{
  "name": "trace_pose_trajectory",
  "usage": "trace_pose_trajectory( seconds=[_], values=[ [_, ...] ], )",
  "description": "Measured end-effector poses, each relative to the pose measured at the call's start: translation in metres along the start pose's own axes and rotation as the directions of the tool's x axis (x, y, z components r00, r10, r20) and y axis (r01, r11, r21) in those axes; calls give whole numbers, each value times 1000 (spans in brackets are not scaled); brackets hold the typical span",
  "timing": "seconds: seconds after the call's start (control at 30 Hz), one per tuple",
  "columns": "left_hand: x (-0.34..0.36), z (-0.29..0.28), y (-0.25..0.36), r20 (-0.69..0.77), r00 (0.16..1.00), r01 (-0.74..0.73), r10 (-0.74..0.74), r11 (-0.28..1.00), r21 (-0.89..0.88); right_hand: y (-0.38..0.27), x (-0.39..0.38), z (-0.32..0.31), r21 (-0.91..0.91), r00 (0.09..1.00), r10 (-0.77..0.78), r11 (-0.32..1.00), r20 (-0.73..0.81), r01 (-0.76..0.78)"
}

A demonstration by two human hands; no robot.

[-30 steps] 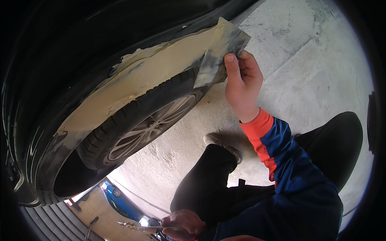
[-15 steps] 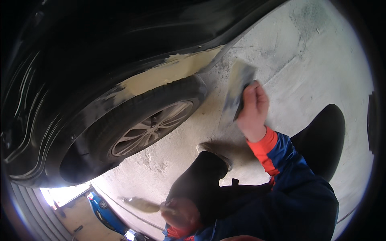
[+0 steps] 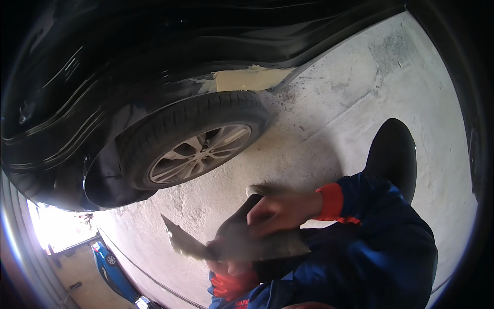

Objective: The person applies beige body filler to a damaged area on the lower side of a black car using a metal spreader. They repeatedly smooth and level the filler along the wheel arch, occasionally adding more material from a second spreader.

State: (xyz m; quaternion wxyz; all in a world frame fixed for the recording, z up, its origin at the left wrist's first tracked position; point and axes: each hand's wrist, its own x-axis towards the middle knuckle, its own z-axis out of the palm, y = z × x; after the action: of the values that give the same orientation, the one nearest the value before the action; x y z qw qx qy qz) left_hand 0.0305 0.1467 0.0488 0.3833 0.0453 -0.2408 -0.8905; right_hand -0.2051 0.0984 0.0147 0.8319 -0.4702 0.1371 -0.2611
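My left hand [image 3: 234, 263], low in view, is closed on a putty knife [image 3: 182, 241] with cream filler along its blade, which points up and left. Close above it my right hand [image 3: 280, 213] is blurred by motion. It grips a wide filler spreader [image 3: 290, 246], whose smeared blade extends below the fingers and over the left hand's area. Whether the two tools touch I cannot tell. Ahead, a black car [image 3: 206, 46] carries a patch of cream body filler [image 3: 252, 80] on the wheel arch, just above the tyre [image 3: 190, 110].
The alloy wheel [image 3: 200, 152] stands on a pale concrete floor [image 3: 334, 118]. A dark rounded object [image 3: 393, 149] is at right. My shoe [image 3: 254, 190] shows beneath my arms. Far lower left are a blue car [image 3: 110, 270] and a bright opening [image 3: 59, 226].
My right hand has swung with the spreader from beside the filler patch down and left to my left hand. The patch now looks shorter and smoother-edged; the view has shifted slightly.
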Motion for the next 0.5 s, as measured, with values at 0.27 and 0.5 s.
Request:
trace_pose_trajectory(
  seconds=[0.27, 0.5],
  values=[
    [17, 27, -16, -193, 918, -216, 346, 846, 488, 28, 36, -67, -790, 94, -831, 552, -549, 269],
    [10, 23, -18, -266, 922, -122, 281, 864, 489, 17, 85, -106, -832, -186, -832, 450, -522, 324]
  ],
)
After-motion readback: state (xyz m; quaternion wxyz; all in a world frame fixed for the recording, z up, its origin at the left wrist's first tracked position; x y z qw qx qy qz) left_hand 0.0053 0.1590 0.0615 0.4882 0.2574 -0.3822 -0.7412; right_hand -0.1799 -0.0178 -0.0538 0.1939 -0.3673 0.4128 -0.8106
